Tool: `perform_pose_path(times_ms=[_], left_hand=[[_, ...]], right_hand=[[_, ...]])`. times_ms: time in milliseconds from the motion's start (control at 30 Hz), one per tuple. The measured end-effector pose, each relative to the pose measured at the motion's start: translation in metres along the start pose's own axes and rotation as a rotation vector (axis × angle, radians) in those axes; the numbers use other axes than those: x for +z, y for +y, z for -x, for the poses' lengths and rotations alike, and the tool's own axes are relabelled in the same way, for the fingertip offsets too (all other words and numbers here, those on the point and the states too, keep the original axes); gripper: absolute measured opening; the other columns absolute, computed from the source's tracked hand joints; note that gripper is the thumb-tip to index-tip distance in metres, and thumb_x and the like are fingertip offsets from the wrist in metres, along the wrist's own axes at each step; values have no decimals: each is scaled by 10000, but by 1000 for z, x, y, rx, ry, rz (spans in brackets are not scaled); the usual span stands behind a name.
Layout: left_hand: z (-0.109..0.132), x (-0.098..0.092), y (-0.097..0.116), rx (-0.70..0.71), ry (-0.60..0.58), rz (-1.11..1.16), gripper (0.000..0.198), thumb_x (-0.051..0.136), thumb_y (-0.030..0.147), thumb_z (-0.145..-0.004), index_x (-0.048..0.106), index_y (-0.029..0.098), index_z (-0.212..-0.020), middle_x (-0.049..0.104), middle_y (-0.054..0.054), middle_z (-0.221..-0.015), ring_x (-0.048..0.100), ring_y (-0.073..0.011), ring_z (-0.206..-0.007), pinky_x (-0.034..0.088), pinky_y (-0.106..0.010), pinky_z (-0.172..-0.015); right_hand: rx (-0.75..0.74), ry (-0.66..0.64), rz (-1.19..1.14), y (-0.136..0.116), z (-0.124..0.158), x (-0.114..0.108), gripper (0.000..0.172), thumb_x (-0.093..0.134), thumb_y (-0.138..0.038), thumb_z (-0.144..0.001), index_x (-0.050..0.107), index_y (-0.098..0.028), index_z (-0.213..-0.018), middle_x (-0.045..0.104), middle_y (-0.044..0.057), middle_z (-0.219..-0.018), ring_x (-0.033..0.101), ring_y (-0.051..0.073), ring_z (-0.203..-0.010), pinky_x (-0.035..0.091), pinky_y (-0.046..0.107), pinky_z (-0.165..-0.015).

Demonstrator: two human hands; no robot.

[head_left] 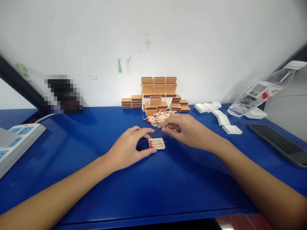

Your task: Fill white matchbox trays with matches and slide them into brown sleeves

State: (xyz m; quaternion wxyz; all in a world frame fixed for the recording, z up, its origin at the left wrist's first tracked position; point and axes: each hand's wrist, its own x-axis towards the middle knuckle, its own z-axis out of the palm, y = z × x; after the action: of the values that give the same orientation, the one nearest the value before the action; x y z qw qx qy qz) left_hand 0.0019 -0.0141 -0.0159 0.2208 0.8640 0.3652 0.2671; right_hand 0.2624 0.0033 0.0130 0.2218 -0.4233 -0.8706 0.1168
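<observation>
The tray (160,148) lies between my left hand (129,147)'s spread thumb and fingers; whether they clamp it, I can't tell. It's white, shallow, rectangular, holding matches (157,144), red heads toward that hand. My right hand (188,130) curls beside the pile (155,118), its pinch hidden.

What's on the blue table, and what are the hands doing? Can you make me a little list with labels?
Left hand: curled around the left end of a small white tray
In tray: red-tipped matches
Right hand: fingers bunched by the match pile; can't tell if it holds one
Behind pile: stacked matchboxes
Far right: other trays, bottle, phone
Far left: power strip
</observation>
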Motion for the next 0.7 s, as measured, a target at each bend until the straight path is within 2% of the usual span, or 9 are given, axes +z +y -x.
perform_pose_path(times_ms=[133, 300, 500, 700], left_hand=[[1, 1, 1, 14, 13, -7, 474, 801, 417, -922, 648, 286, -1351, 784, -36, -1207, 661, -290, -1178, 491, -461, -1064], [2, 2, 1, 30, -9, -15, 463, 799, 384, -923, 656, 262, -1346, 782, -56, -1186, 670, -289, -1160, 504, -474, -1048], [1, 2, 2, 25, -15, -32, 458, 792, 376, -925, 652, 276, -1349, 782, -59, -1192, 670, -298, -1168, 506, -484, -1049], [2, 3, 2, 53, -2, -54, 460, 792, 382, -929, 641, 263, -1347, 780, -62, -1168, 676, -290, -1140, 511, -471, -1034]], right_hand=[[23, 47, 108, 18, -3, 7, 121, 576, -188, -988, 695, -196, -965, 664, 63, -916, 588, 202, -808, 403, 322, -711], [19, 50, 147, 23, -5, 23, 282, 510, -109, -976, 691, -189, -1177, 619, 112, -1090, 608, 236, -919, 459, 357, -798], [-6, 32, 186, 26, -9, 28, 239, 524, -147, -994, 724, -168, -1123, 601, 137, -1088, 598, 268, -972, 487, 399, -855], [-70, 100, 163, 24, -18, 37, 173, 594, -228, -990, 722, -183, -1098, 595, 131, -1102, 573, 278, -1023, 485, 423, -901]])
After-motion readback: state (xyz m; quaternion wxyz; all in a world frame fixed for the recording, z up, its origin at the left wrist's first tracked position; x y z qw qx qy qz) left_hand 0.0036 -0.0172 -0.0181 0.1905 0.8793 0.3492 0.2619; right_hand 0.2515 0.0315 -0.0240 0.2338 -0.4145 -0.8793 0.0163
